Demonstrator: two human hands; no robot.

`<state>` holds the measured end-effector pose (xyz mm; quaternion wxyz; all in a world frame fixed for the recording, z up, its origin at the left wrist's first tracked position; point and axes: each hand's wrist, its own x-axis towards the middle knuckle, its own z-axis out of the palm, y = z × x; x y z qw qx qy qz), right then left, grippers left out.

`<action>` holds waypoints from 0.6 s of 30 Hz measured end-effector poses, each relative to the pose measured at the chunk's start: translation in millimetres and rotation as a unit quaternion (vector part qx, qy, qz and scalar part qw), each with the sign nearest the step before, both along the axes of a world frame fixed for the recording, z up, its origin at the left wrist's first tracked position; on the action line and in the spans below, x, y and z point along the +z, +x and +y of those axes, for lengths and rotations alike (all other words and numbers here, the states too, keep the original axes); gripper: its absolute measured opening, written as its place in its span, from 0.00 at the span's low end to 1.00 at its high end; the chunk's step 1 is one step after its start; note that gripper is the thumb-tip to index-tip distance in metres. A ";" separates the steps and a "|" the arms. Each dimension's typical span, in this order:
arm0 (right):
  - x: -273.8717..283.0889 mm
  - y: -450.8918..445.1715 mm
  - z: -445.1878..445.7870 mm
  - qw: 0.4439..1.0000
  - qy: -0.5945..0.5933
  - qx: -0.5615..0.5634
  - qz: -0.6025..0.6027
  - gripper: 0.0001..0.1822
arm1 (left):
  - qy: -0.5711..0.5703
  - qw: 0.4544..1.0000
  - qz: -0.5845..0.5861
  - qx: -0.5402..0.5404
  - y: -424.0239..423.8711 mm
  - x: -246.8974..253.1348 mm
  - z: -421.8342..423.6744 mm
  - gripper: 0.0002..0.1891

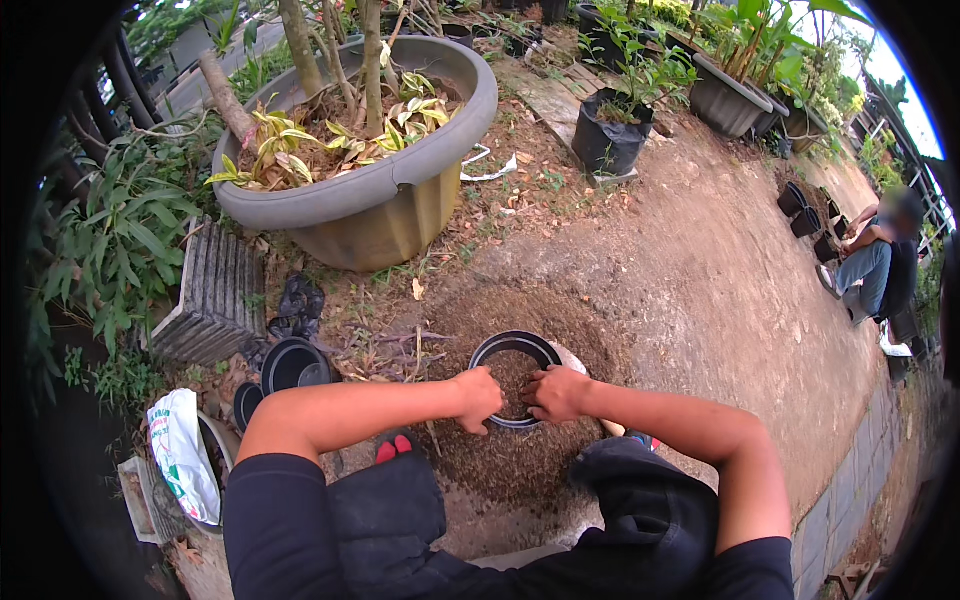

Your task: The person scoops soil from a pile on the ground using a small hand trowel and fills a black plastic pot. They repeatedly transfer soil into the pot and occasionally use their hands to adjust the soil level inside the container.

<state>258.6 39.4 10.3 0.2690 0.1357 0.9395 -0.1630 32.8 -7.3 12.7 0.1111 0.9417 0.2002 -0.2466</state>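
Note:
A round black plastic plant pot [517, 339] stands on the ground between my knees, with brown soil mix [511, 379] inside it. My left hand [478, 399] is at the pot's left rim, its fingers curled over the edge. On the right side, my right hand [556, 393] reaches over the rim, with its fingertips on the soil. Whether the left fingers pinch the rim or only rest there is unclear. Loose soil mix [517, 465] lies spread around the pot. A pale rounded object, partly hidden by my right hand and forearm, lies beside the pot.
Empty black pots [294, 365] stand at the left, near a white printed sack [180, 450] and a ridged concrete planter [214, 292]. A large planter [375, 217] with stems stands ahead. Farther right, a person [885, 255] sits by several black pots [806, 222].

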 end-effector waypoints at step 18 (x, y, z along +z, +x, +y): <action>-17.0 5.2 -0.9 0.996 0.075 -0.008 0.039 0.33 | 0.009 1.000 0.006 0.007 -4.5 -1.9 9.4 0.55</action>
